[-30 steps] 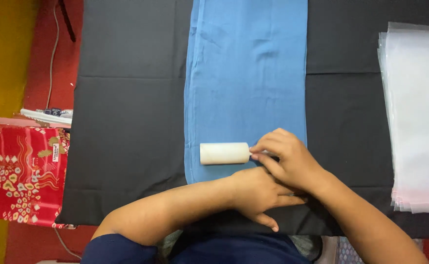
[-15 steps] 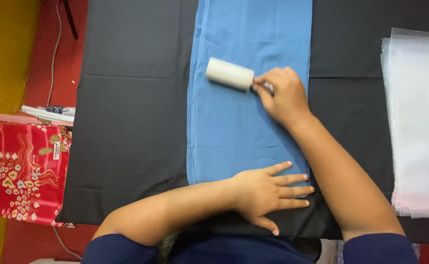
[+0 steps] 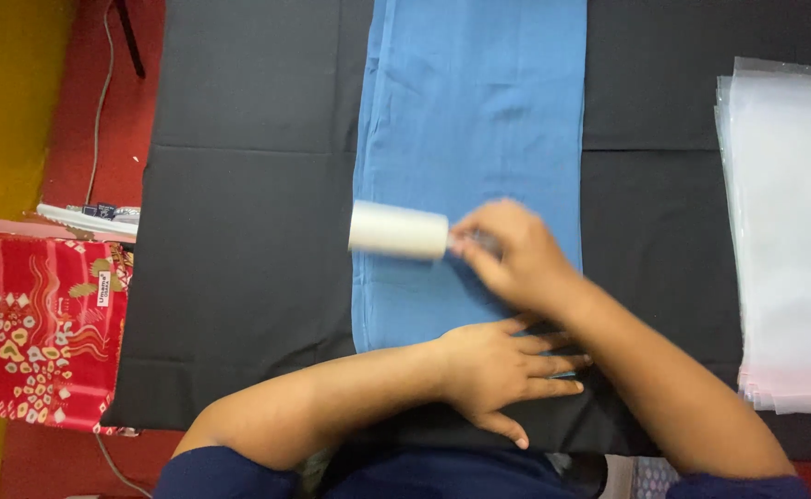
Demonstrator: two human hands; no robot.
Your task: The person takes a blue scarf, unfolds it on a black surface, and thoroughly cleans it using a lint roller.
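A long blue cloth (image 3: 479, 111) lies folded lengthwise on a black table cover (image 3: 239, 231). My right hand (image 3: 516, 254) grips the handle of a white lint roller (image 3: 398, 230), whose roll rests on the cloth's left side. My left hand (image 3: 507, 370) lies flat with fingers spread on the near end of the blue cloth, pressing it down. My two forearms cross near the table's front edge.
A stack of clear plastic bags (image 3: 789, 231) lies at the right of the table. A red patterned fabric pack (image 3: 41, 328) sits at the left on the red floor, with papers (image 3: 87, 217) and a cable (image 3: 101, 102) behind it.
My right hand rolled the lint roller away along the cloth, then drew it back toward me. My left hand stayed flat on the cloth's near end.
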